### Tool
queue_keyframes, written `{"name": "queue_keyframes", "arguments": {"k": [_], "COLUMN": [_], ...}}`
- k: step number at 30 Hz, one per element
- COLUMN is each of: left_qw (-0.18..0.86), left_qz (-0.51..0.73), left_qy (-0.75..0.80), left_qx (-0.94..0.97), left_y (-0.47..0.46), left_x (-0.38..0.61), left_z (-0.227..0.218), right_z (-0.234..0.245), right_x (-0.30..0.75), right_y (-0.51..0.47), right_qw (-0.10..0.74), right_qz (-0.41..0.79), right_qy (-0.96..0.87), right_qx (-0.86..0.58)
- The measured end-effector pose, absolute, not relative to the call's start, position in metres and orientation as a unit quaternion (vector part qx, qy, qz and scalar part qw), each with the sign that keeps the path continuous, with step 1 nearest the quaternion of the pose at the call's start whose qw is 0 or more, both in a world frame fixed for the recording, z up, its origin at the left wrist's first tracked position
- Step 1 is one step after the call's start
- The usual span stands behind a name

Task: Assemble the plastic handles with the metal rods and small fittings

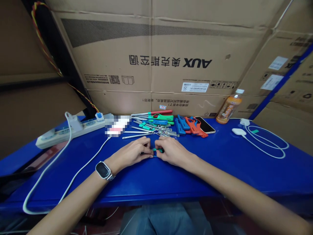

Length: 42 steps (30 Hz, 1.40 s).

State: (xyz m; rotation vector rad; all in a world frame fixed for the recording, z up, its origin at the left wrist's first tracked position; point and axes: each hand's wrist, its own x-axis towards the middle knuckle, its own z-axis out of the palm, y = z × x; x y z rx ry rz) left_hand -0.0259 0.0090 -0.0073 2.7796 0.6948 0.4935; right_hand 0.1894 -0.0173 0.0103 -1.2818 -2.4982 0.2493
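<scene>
Both hands meet close to the middle of the blue table, fingertips almost touching. My right hand (168,148) is closed in a pinch on a small green part (159,150), mostly covered by the fingers. Opposite it, my left hand (139,150) is also closed, its thumb and fingertips pressed together at the left end of that part; what they grip is too small to make out. A bit of blue shows beneath the fingertips. Just beyond lie long lighter pieces: metal tubes (137,135), a green lighter handle (161,117), and several clear parts with thin wires (168,131).
Blue and orange handle shells (195,127) lie by a phone (205,125). An orange drink bottle (228,107) stands back right, near a coiled white cable (269,142). A power strip (73,129) lies left, its white cord crossing the table. Cardboard (156,39) walls the back.
</scene>
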Motion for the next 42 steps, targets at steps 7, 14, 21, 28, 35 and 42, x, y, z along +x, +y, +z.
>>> {"name": "queue_keyframes", "arguments": {"k": [7, 14, 21, 28, 35, 42], "left_qw": [0.121, 0.12, 0.115, 0.106, 0.143, 0.128], "left_qz": [0.176, 0.176, 0.179, 0.172, 0.174, 0.23], "left_qy": [0.235, 0.238, 0.233, 0.246, 0.304, 0.304], "left_qx": [0.948, 0.948, 0.949, 0.948, 0.925, 0.915], "left_y": [0.008, 0.008, 0.008, 0.009, 0.004, -0.003], "left_x": [-0.025, -0.025, -0.025, -0.027, -0.026, -0.015], "left_z": [-0.007, -0.008, -0.008, -0.007, -0.002, 0.001], "right_z": [0.005, 0.01, 0.01, 0.008, 0.0, 0.008], "right_x": [0.187, 0.185, 0.186, 0.195, 0.2, 0.234], "right_y": [-0.017, -0.019, -0.015, -0.016, -0.02, -0.008], "right_qw": [0.15, 0.124, 0.113, 0.158, 0.226, 0.29], "right_qz": [0.061, 0.043, 0.046, 0.108, 0.198, 0.171], "right_qy": [-0.874, -0.878, -0.891, -0.882, -0.839, -0.829], "right_qx": [-0.458, -0.46, -0.438, -0.432, -0.454, -0.447]}}
